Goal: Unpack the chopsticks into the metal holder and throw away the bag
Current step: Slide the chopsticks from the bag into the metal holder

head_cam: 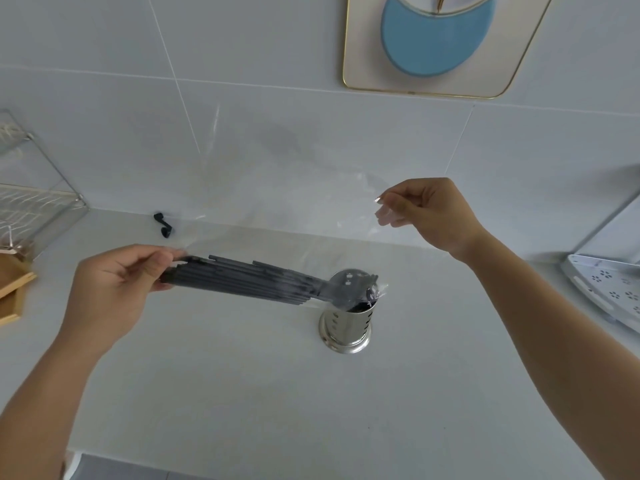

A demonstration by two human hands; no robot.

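A bundle of dark grey chopsticks (242, 280) lies tilted over the counter, its tips reaching into the metal holder (346, 317), a perforated steel cylinder on a round base. My left hand (114, 292) grips the thick ends of the chopsticks at the left. A clear plastic bag (294, 216) stretches thin and nearly see-through from the chopsticks up to the right. My right hand (426, 213) pinches a corner of that bag above and to the right of the holder.
A small black clip-like object (162, 225) lies on the white counter (242, 375) near the wall. A wire dish rack (31, 202) and a wooden item (14, 289) stand at the left. A white perforated tray (609, 289) sits at the right edge. A framed picture (440, 43) hangs above.
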